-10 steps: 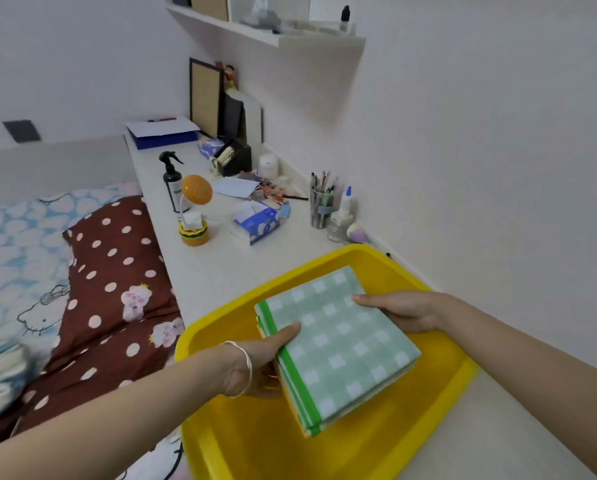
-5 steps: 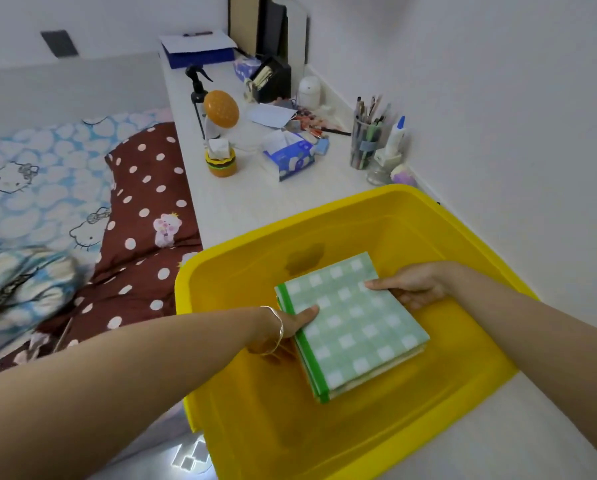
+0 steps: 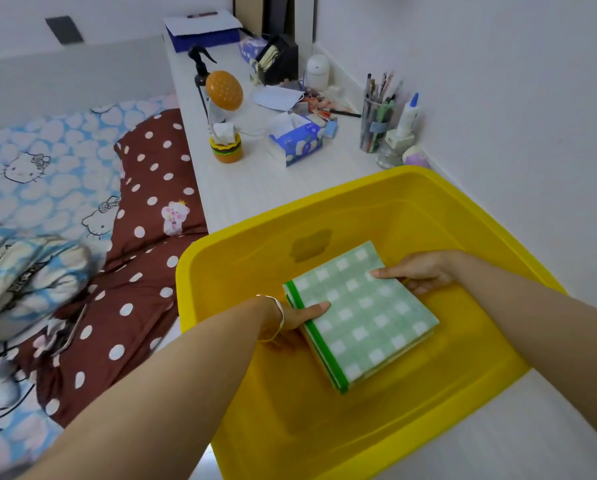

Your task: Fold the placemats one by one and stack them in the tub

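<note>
Green-and-white checked cloth placemats (image 3: 362,320), folded square and stacked with a solid green band along one edge, are held inside the rectangular yellow plastic tub (image 3: 191,271) on the white bench (image 3: 255,192). Over the last second the stack descends from rim height into the tub's interior. It now sits low, a little toward 1 o'clock of the floor's centre; whether its underside already touches the floor cannot be told. The left hand (image 3: 291,318) takes the 9 o'clock edge, thumb flat on top across the green band, fingers hidden beneath. The right hand (image 3: 416,275) takes the 2 o'clock corner likewise, thumb above and fingers curled below. Each grip is therefore grasping the stack; neither is released. Judged from this, the placing step is nearly complete. What remains is to settle the stack flat and draw the fingers out from under it without dragging the layers askew.
</note>
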